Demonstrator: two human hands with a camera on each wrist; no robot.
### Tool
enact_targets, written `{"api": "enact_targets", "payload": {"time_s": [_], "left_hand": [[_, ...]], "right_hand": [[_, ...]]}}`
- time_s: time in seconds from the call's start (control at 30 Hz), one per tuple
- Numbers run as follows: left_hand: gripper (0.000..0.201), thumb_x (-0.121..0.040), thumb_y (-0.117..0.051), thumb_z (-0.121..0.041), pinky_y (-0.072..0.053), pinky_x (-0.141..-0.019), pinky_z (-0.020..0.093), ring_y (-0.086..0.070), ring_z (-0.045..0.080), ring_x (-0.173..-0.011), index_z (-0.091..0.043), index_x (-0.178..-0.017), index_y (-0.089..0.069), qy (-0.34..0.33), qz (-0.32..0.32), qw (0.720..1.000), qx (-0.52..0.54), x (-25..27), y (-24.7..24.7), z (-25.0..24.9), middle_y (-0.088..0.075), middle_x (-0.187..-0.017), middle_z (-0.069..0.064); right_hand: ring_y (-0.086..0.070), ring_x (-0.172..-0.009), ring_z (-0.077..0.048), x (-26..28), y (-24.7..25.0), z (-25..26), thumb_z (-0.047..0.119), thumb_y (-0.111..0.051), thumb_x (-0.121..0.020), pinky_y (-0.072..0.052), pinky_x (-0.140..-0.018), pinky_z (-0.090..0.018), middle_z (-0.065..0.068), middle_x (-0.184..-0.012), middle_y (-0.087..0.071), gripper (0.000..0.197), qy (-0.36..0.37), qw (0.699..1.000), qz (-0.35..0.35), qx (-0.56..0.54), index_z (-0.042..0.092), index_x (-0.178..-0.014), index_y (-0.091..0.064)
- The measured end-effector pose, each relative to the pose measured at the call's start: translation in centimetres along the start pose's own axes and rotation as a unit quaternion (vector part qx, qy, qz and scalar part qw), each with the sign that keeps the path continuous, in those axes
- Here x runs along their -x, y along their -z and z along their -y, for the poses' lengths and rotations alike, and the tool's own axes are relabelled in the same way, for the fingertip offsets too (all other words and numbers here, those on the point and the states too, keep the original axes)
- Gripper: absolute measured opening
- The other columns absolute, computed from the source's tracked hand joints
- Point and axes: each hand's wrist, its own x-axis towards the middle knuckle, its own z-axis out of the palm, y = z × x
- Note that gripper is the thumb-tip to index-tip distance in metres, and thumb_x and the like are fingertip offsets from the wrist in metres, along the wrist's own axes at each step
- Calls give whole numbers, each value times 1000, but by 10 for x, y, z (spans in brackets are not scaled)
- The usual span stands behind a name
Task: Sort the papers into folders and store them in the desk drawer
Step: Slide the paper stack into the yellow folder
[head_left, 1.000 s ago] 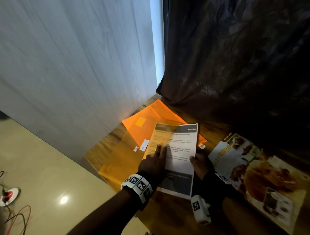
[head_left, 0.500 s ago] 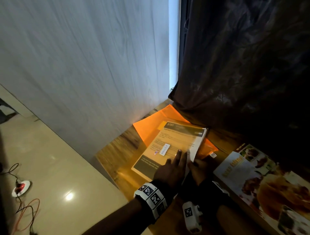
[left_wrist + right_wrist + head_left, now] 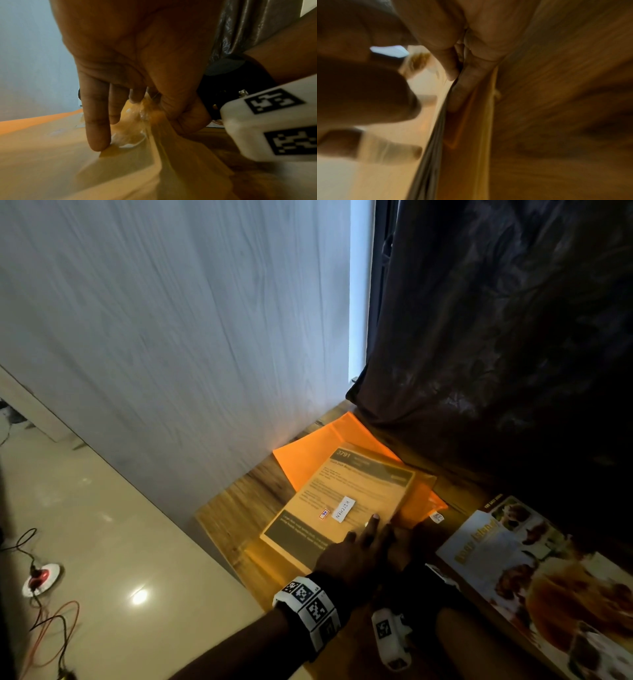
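Note:
A translucent yellow folder with a white "KITCHEN" label lies on the wooden desk, with a printed paper showing through it from inside. My left hand lies on its near right corner, fingers stretched out; in the left wrist view the index fingertip presses the folder down. My right hand is mostly hidden beside the left. In the right wrist view its thumb and fingers pinch the folder's edge. A brighter orange folder lies underneath.
A glossy food magazine lies on the desk to the right. A dark curtain hangs over the desk's far side, and a pale wood-grain panel rises at the left. Cables and a floor socket sit on the tiled floor.
The printed paper, which lay on top of the folder, has slid leftward into the yellow folder and now sits fully inside. Both hands moved with it to the folder's right edge.

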Motion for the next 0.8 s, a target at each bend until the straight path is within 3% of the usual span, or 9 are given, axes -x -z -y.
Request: {"api": "enact_targets", "payload": {"time_s": [0.07,0.13,0.2,0.27,0.33,0.47,0.57,0.67,0.8], "left_hand": [[76,-98,-45,-45,-51,-85,56,-34,40,-139,-34,-152,7,1,1,1000,-8,0,-1,2,5,-165,6],[79,-98,-44,-48,-51,-85,54,-33,39,-141,-40,-150,15,-7,-15,1000,-12,3,-3,3,7,-165,5],[82,-98,-44,-50,-51,-86,53,-32,38,-141,-40,-149,20,-13,-21,1000,-2,6,-2,3,7,-165,5],[83,-97,-43,-52,-51,-88,51,-32,35,-142,-35,-152,17,-12,-24,999,19,12,-2,4,5,-165,5],[79,-98,-38,-54,-52,-88,50,-31,31,-143,-28,-154,12,8,-21,1000,20,18,-1,7,1,-165,6],[65,-101,-34,-47,-41,-107,49,-26,26,-147,-21,-155,-9,40,-69,997,-9,34,-11,23,-15,-163,6],[44,-100,-36,-41,-26,-116,46,-47,21,-133,-28,-142,-41,78,-129,988,-14,47,-18,37,-53,-143,2],[34,-98,-37,-38,-31,-109,42,-62,20,-113,-30,-125,-55,75,-170,982,-28,59,-20,48,-69,-116,-3],[41,-89,-34,-42,-48,-86,41,-66,24,-99,-25,-114,-62,32,-191,980,-47,71,-30,71,-69,-111,1]], "right_hand": [[-53,-93,-35,-6,-3,2,0,-31,-102,-34,-103,-38,-15,-97,-52,27,-12,999,-42,-4,1,-125,-45],[-52,-88,-35,-6,-2,2,6,-29,-104,-36,-100,-37,-20,-96,-53,26,-14,999,-44,-14,-5,-113,-51],[-55,-101,-39,-3,4,-1,3,-38,-101,-45,-84,-32,-28,-110,-58,27,4,999,-43,8,-13,-114,-55],[-60,-86,-34,0,16,-6,-3,-44,-96,-49,-61,-26,-23,-96,-62,22,27,998,-46,25,-11,-112,-58],[-58,-68,-29,-1,28,-13,-5,-47,-93,-50,-50,-25,-14,-80,-60,20,40,995,-72,61,-5,-110,-58],[-60,-65,-33,8,37,-20,-2,-52,-90,-53,-61,-38,-18,-76,-62,14,63,990,-93,90,6,-92,-63],[-63,-75,-34,21,36,-25,6,-57,-89,-54,-69,-41,-18,-84,-66,11,55,987,-105,108,11,-95,-65],[-64,-76,-31,32,30,-37,15,-61,-87,-56,-73,-43,-12,-84,-67,9,61,982,-109,144,16,-96,-65],[-61,-83,-32,61,12,-57,19,-63,-88,-52,-77,-44,-9,-85,-63,5,66,975,-139,161,17,-84,-60]]}}
